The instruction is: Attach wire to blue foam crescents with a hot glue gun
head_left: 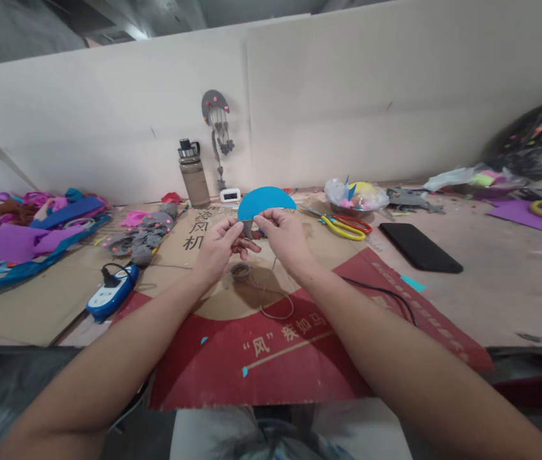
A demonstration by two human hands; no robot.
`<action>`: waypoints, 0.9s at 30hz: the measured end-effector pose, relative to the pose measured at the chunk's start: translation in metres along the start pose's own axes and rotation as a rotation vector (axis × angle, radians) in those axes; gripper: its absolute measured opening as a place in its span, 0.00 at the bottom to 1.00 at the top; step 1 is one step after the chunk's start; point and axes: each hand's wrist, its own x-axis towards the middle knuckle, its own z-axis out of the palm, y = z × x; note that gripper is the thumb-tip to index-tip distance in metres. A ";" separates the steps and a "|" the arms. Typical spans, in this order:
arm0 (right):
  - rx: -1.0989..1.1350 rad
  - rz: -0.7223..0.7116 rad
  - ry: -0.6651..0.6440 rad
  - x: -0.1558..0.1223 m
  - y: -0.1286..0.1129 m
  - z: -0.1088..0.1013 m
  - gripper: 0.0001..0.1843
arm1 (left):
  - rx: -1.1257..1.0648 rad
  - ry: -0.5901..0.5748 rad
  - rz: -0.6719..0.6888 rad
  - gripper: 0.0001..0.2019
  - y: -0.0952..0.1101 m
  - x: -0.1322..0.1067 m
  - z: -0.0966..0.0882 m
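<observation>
Both my hands are raised above the middle of the bench and pinch a blue half-round piece of felt [265, 201] by its lower straight edge. My left hand [220, 246] grips its left part with fingers closed. My right hand [284, 237] pinches the right part, thumb and fingers pressed together. A small grey piece shows between the two hands under the felt. Below them on the cardboard [299, 358] lies a small spool [240, 272] with a loop of thin cord [278, 312] trailing from it.
Yellow-handled scissors [345, 227] and a black phone [419, 246] lie to the right. A bowl of coloured scraps [357, 197] stands behind them. A water bottle [193, 172] and small clock [229, 195] stand by the wall. Felt scraps [36, 233] and a blue power strip [112, 292] are left.
</observation>
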 end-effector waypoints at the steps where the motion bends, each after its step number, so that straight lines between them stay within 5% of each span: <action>1: -0.012 -0.010 0.000 0.000 0.000 0.000 0.10 | 0.010 0.008 0.005 0.10 0.000 0.000 0.000; 10: -0.207 -0.175 0.040 -0.006 -0.005 -0.003 0.09 | 0.121 0.118 0.049 0.09 0.002 -0.002 0.002; 27: -0.227 -0.175 0.080 -0.008 -0.011 -0.002 0.10 | 0.034 0.264 0.030 0.09 0.001 0.001 0.003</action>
